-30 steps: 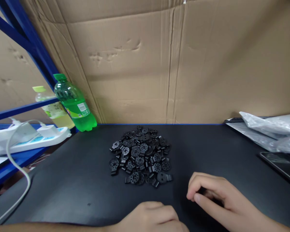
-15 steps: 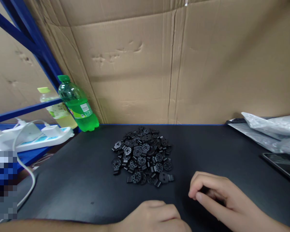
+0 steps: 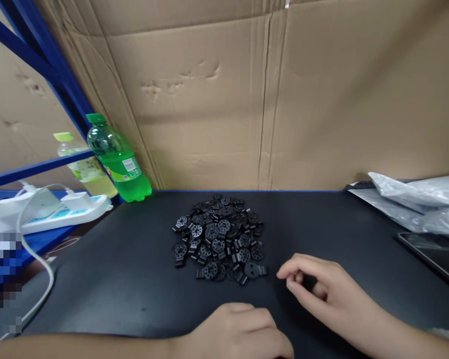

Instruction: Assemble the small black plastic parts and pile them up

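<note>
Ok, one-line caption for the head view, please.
A heap of black plastic-looking parts on a dark table, left hand and right hand nearby.

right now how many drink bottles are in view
2. The green bottle is at the far left corner of the table; the pale yellow bottle is left of it, partly behind a blue rail. Others may be hidden.

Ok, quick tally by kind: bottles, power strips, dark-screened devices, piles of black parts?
Bottles: 2 (green bottle, pale yellow bottle)
Power strip: 1
Dark-screened device: 1
Pile of black parts: 1, its overlapping parts uncountable
Total: 5
</note>
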